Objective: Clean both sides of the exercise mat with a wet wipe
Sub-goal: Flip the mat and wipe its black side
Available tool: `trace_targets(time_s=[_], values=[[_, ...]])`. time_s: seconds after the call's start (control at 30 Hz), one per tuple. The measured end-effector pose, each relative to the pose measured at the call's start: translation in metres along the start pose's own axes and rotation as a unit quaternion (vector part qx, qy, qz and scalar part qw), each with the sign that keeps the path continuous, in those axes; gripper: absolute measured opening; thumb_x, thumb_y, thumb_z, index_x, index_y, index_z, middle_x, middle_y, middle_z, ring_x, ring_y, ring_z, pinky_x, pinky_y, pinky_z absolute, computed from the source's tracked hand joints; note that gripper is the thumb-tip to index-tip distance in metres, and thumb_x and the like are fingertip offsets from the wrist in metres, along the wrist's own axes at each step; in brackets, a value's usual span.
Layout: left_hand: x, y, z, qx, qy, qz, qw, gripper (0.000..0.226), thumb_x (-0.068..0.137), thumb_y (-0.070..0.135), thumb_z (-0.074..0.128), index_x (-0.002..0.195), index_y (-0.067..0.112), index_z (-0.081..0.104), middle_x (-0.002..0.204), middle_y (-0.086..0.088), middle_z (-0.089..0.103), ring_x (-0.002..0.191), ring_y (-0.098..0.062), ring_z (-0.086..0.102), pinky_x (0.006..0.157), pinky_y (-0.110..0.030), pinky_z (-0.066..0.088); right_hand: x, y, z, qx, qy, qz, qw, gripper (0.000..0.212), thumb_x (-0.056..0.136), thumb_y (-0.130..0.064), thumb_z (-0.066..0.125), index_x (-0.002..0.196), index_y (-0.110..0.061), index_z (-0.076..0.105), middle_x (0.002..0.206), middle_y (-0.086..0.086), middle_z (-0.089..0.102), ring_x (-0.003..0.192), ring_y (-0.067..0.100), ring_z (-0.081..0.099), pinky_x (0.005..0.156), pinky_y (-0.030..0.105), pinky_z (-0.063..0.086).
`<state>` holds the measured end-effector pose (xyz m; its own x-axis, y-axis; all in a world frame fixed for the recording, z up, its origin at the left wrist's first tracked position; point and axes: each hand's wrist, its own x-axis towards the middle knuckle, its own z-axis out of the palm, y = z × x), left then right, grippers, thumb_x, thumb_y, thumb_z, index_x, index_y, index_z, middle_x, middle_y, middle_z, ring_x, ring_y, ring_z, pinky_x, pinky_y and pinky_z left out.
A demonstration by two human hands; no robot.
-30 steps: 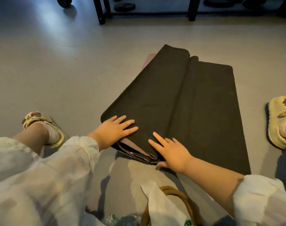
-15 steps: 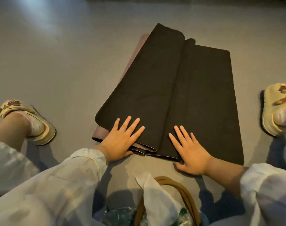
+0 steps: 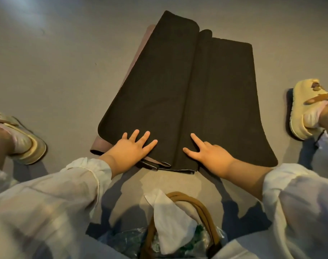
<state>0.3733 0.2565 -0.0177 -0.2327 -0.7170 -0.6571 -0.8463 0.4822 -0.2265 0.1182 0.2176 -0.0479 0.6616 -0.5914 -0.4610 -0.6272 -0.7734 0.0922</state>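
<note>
Both hands have shifted apart along the near edge since the earlier frame. Left hand (image 3: 130,148) lies flat, fingers spread, pressing the folded flap of the exercise mat (image 3: 180,94). Right hand (image 3: 209,152) rests on the mat beside the fold, thumb and forefinger extended, holding nothing. Mat occupies frame centre, dark side up, folded. Wet wipe (image 3: 170,223) sits unheld in the bag (image 3: 202,208) at bottom centre; wiping judged not under way.
</note>
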Motion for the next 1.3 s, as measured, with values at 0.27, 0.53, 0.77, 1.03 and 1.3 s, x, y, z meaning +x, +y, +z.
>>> trace_targets(time_s=[0.27,0.53,0.77,1.03,1.3], values=[[0.005,0.087,-0.046,-0.017,0.021,0.105,0.994,0.087,0.092,-0.003,0.048,0.150,0.025,-0.011,0.157,-0.017,-0.009,0.140,-0.048,0.004,0.109,-0.056,0.026,-0.052,0.054,-0.002,-0.075,-0.074,0.018,0.994,0.056,0.096,-0.006,0.042,0.143,-0.028,0.020,0.156,0.019,-0.004,0.124,0.033,0.040,0.096,0.036,0.043],[0.023,0.105,-0.057,-0.065,0.101,0.178,0.977,0.064,0.099,0.044,0.036,0.151,0.027,0.003,0.159,-0.003,-0.004,0.143,-0.032,0.016,0.102,-0.042,0.040,-0.086,0.042,0.032,-0.094,0.084,0.112,0.986,0.038,0.080,-0.010,0.053,0.116,-0.002,0.061,0.131,0.025,0.049,0.098,0.033,0.060,0.081,0.038,0.051],[0.000,0.048,-0.039,-0.037,0.177,0.132,0.975,0.058,0.099,0.044,0.035,0.150,0.029,0.013,0.159,0.000,0.005,0.146,-0.022,0.006,0.117,-0.037,0.006,-0.088,0.027,0.022,-0.013,0.286,0.048,0.957,0.036,0.050,-0.003,0.080,0.080,-0.004,0.060,0.081,0.017,0.058,0.063,0.033,0.055,0.055,0.034,0.044],[-0.013,0.034,-0.011,-0.074,0.155,0.071,0.983,0.053,0.101,0.045,0.025,0.150,0.027,0.017,0.159,-0.004,0.007,0.146,-0.024,0.004,0.117,-0.040,0.002,-0.059,-0.042,0.015,-0.029,0.288,-0.288,0.913,0.027,0.088,-0.018,0.042,0.104,-0.015,0.063,0.112,0.010,0.062,0.097,0.024,0.055,0.082,0.034,0.046],[-0.009,0.033,-0.008,-0.077,0.159,0.065,0.982,0.054,0.100,0.046,0.025,0.150,0.027,0.017,0.159,-0.003,0.010,0.146,-0.022,0.006,0.117,-0.041,0.002,-0.021,-0.106,0.022,-0.068,0.176,-0.350,0.918,0.038,0.085,-0.024,0.053,0.122,-0.025,0.059,0.129,0.001,0.056,0.088,0.016,0.057,0.068,0.027,0.043]])
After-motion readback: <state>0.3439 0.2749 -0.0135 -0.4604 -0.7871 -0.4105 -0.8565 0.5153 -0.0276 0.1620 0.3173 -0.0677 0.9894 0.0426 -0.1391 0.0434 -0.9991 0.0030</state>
